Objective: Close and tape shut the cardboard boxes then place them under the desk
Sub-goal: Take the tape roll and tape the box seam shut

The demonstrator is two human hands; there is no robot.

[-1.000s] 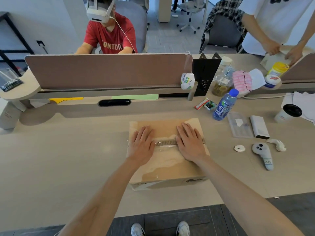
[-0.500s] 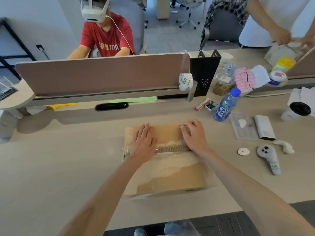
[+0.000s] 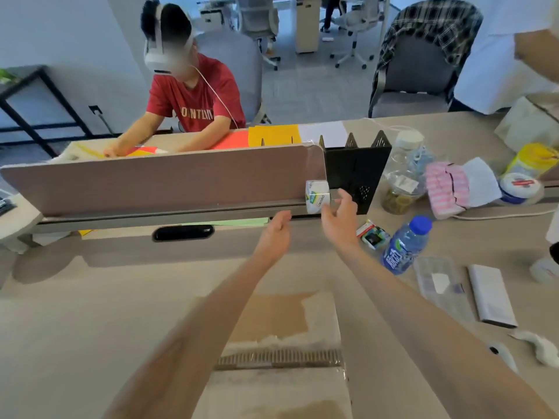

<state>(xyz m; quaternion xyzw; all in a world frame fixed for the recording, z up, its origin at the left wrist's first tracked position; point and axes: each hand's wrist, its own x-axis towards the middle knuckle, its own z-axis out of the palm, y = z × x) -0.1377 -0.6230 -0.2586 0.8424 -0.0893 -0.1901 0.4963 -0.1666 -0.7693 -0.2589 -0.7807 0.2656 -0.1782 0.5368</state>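
A closed cardboard box (image 3: 281,325) lies flat on the desk near me, a strip of clear tape across its middle seam. A white tape roll (image 3: 314,200) hangs at the right end of the desk divider (image 3: 163,179). My right hand (image 3: 338,217) is stretched out to the roll, thumb and fingers curled around its right side and touching it. My left hand (image 3: 276,234) hovers just left of the roll, fingers apart, holding nothing. Both forearms pass over the box.
A black file rack (image 3: 357,167) stands right of the roll. A water bottle (image 3: 405,246), jars, a pink cloth, a white power bank (image 3: 490,294) and a controller lie on the right. One person sits behind the divider; another stands far right.
Both hands have lifted off the box top and reached forward to the tape roll on the divider. The camera has tilted up and moved closer to the divider.
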